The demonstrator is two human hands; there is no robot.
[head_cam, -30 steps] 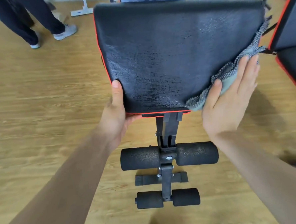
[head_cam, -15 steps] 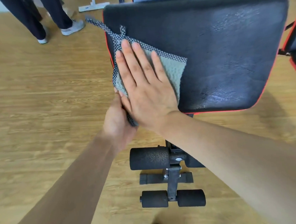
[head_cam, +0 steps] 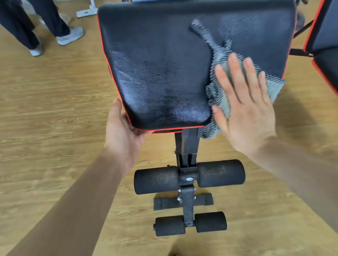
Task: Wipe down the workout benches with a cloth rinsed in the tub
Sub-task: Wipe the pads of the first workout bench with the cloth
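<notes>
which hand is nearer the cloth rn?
Right. The right hand lies flat on the cloth, pressing it to the bench pad near its right edge. The left hand grips the pad's near-left corner, apart from the cloth.

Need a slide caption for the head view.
Right hand presses grey checked cloth on black red-piped bench pad; left hand steadies its corner.

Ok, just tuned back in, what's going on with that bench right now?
A person is wiping the black padded bench seat with red piping. The right hand lies flat on a grey checked cloth, pressing it against the pad's near right corner, with the cloth's tail trailing up across the pad. The left hand grips the pad's near left corner. Shiny streaks show on the pad. The tub is not in view. Another person's legs stand at far left.
</notes>
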